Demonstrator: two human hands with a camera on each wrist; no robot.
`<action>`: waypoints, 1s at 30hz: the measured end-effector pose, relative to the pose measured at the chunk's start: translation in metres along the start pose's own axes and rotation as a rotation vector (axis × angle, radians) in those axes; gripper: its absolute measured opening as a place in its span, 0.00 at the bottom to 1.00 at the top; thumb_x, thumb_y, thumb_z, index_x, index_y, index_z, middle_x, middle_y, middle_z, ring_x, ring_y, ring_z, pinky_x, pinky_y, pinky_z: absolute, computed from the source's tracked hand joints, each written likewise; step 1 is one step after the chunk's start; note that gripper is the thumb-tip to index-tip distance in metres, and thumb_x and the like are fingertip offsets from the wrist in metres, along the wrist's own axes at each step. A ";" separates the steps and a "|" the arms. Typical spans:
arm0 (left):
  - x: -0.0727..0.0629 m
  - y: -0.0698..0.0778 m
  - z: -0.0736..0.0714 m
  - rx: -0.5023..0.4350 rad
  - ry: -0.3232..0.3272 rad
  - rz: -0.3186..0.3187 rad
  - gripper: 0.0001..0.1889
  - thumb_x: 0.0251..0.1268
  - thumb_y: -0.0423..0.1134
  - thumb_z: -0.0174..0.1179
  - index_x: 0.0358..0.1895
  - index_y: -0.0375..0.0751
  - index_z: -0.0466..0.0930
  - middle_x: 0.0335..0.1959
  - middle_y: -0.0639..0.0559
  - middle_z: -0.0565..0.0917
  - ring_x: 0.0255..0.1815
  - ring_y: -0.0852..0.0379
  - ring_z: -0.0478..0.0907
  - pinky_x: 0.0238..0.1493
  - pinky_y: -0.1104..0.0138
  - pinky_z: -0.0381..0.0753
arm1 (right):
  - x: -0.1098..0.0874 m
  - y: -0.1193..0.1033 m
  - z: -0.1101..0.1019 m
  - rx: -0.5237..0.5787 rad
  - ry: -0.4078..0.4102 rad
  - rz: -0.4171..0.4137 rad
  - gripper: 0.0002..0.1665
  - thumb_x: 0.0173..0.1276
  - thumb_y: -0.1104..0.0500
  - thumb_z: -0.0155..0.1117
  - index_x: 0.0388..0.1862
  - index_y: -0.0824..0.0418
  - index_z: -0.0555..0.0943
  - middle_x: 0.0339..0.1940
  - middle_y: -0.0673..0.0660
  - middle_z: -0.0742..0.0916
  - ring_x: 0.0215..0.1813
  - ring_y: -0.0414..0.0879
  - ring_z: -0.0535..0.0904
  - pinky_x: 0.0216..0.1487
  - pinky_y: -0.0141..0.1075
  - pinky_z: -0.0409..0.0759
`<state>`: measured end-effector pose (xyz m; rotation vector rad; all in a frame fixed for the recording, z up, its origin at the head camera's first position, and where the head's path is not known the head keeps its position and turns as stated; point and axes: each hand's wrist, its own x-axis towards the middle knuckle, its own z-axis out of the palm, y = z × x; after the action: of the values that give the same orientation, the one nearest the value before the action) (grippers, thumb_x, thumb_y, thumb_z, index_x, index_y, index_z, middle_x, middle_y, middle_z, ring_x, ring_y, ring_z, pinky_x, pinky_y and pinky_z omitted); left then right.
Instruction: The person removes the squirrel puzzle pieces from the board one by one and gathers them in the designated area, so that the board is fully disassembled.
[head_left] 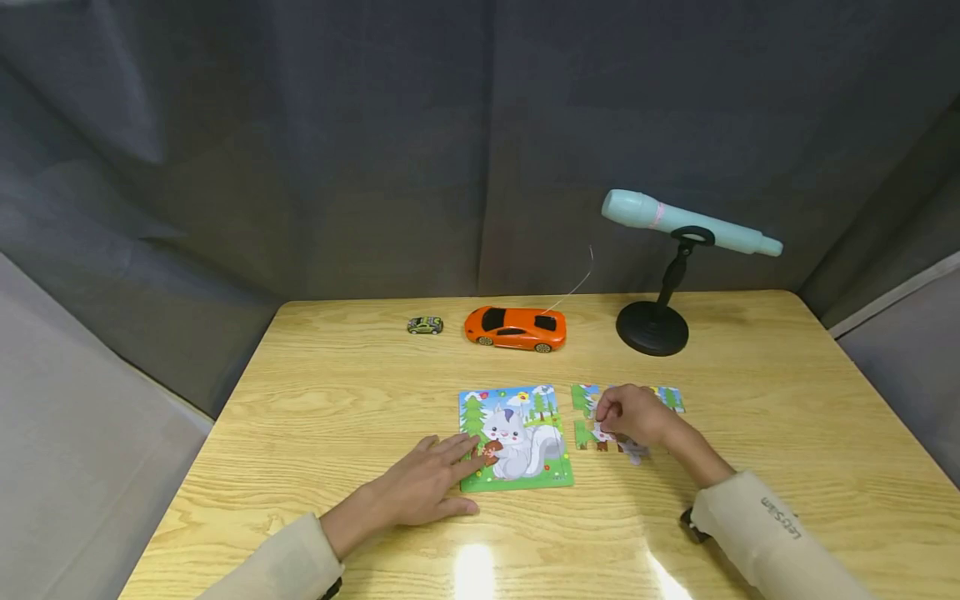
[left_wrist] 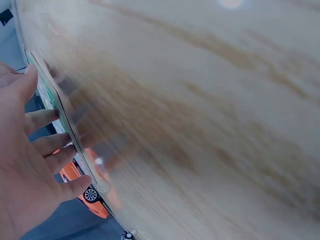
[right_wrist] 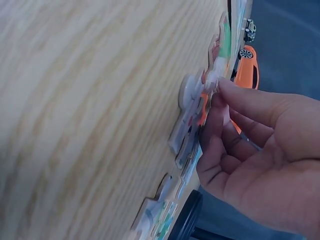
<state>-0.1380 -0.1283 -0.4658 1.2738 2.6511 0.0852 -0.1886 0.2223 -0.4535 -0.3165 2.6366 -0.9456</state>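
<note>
A square picture board (head_left: 525, 481) with a grey squirrel holding a nut lies flat on the wooden table. My left hand (head_left: 427, 483) rests with spread fingers on its lower left part. To the right of the board are partly joined jigsaw pieces (head_left: 583, 435), some covered by my right hand (head_left: 636, 414). Thumb and index finger of that hand pinch a jigsaw piece (right_wrist: 215, 75), low over the others. In the right wrist view, grey and white pieces (right_wrist: 186, 120) lie just below the fingertips. How far the pinched piece is lifted, I cannot tell.
Behind the board stands an orange toy car (head_left: 517, 328) with a thin wire aerial. A small patterned toy car (head_left: 425, 325) is left of it. At the back right, a pale blue microphone (head_left: 712, 227) sits on a black stand (head_left: 651, 329). Dark curtains (head_left: 375, 150) hang behind the table.
</note>
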 end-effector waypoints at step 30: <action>0.020 0.017 -0.003 -0.071 0.052 0.081 0.34 0.70 0.62 0.44 0.72 0.47 0.60 0.76 0.47 0.56 0.76 0.49 0.53 0.68 0.43 0.61 | 0.003 -0.033 0.024 0.156 -0.068 -0.123 0.09 0.65 0.65 0.62 0.43 0.68 0.81 0.34 0.58 0.85 0.33 0.42 0.78 0.32 0.31 0.76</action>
<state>-0.1377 -0.1017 -0.4632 1.3736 2.6138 0.2249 -0.1790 0.1826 -0.4509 -0.4682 2.4881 -1.1509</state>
